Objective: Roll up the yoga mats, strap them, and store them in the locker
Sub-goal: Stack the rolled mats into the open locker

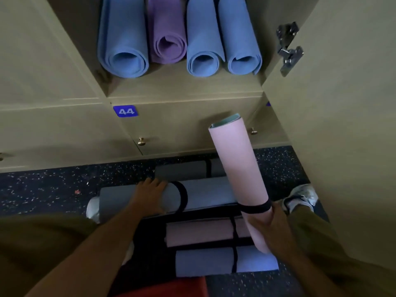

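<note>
Open locker compartment at 12 o'clock: four rolled mats fill it side to side, three blue and one purple, touching; only a bare shelf strip in front of their ends. Open door walls off 2–4 o'clock, hinge sticking into the opening. Pink rolled mat held by right hand tilts toward 12, crossing the approach. Floor at 6 is stacked with strapped mats; speckled floor at 9 is free
</note>
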A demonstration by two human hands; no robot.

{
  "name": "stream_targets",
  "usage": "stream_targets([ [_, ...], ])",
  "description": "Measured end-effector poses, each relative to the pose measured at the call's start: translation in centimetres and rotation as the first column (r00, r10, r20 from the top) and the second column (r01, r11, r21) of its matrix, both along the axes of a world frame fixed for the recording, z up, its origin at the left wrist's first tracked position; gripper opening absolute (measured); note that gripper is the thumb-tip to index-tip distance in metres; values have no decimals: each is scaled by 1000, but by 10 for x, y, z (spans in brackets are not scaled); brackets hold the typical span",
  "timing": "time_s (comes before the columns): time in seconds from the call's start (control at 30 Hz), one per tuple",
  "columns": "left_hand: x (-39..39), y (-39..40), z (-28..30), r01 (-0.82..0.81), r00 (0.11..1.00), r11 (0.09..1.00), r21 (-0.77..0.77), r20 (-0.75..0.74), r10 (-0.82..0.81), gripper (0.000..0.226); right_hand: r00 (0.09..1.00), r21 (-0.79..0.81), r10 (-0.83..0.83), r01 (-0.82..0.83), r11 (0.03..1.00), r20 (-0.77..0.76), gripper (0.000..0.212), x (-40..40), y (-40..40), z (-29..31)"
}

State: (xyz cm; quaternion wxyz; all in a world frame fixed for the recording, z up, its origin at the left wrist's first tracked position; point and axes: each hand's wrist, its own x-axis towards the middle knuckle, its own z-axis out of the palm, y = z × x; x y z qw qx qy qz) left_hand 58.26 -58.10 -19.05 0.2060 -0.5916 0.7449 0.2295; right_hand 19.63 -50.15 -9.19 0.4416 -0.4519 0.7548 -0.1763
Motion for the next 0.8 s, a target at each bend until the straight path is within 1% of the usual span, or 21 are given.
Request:
stream_targets([
  [0.07, -3, -7, -11, -46, 999, 998, 36, 7, 46, 96, 1000, -7, -19, 19, 1000, 3, 69, 0, -9, -13],
  [0.13, -14, -22, -14, -152, 988, 987, 54, -31, 154, 82, 997, -17, -78, 78, 997, 4, 76, 3, -18, -24],
  [0.2, -26, -43, -16, -213, 968, 976, 53, -121, 218, 82, 992, 22, -122, 122, 992, 12, 78, 7, -23, -36],
  [0.27, -38, -67, -23, -203, 957, 978, 55, -198, 210, 82, 987, 50, -158, 158, 986, -5, 79, 13, -23, -44],
  [0.33, -48, -90, -32, -192, 953, 979, 69, -224, 203, 82, 983, 68, -181, 181, 981, -10, 88, 13, -20, -55],
  [0.4, -56, -109, -44, -153, 965, 985, 81, -203, 167, 84, 981, 89, -192, 192, 977, -4, 95, 9, -15, -72],
  [0.47, -62, -124, -59, -98, 979, 990, 97, -169, 113, 90, 982, 95, -188, 190, 977, -30, 100, 13, -17, -74],
  [0.53, -64, -133, -77, -55, 986, 990, 131, -149, 74, 98, 981, 82, -188, 192, 978, -54, 99, 17, -21, -74],
  [0.6, -64, -137, -96, -55, 984, 979, 196, -154, 86, 108, 981, 65, -180, 185, 981, -73, 98, 17, -22, -78],
  [0.67, -66, -137, -111, -70, 982, 969, 236, -157, 109, 117, 981, 61, -184, 187, 980, -59, 98, 17, -21, -85],
  [0.73, -68, -138, -119, -73, 984, 973, 220, -140, 105, 121, 980, 53, -199, 200, 978, -21, 94, 16, -19, -90],
  [0.8, -72, -142, -119, -34, 994, 985, 168, -94, 51, 119, 973, 38, -232, 231, 972, 6, 89, 19, -19, -90],
])
